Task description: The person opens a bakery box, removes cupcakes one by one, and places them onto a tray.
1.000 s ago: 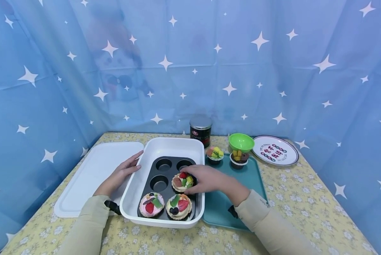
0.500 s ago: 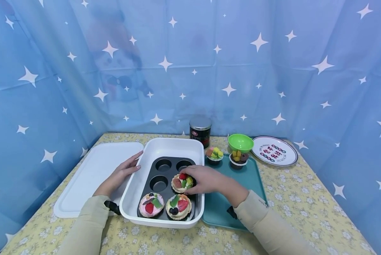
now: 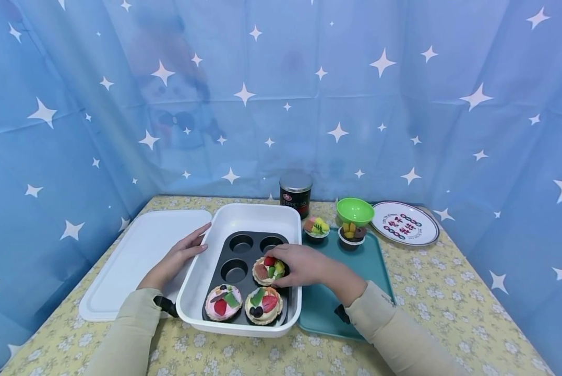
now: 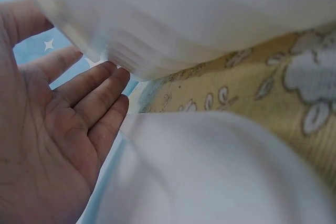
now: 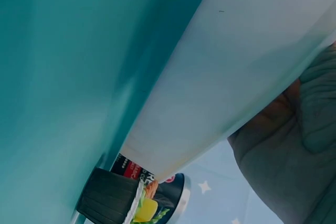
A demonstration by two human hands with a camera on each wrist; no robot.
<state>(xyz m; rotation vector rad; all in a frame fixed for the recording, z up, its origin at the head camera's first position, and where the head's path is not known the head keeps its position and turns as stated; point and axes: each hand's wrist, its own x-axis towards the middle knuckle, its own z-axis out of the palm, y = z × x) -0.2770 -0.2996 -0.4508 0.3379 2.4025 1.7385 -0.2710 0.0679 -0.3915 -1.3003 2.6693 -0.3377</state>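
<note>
The left hand (image 3: 179,256) is spread, touching the white bin's (image 3: 257,215) left rim; the right hand (image 3: 304,265) pinches a tart (image 3: 264,271) at the middle right cup of the muffin tin (image 3: 251,250), inside the bin. 2 more tarts (image 3: 223,303) fill its near cups. The teal tray (image 3: 332,308) bears 2 cupcakes (image 3: 350,236) at its far end. Only the left wrist view shows the left palm; in the right wrist view, the bin wall hides the right fingertips

smooth plastic tub (image 3: 258,215), matt metal-looking muffin pan (image 3: 256,245)
</note>
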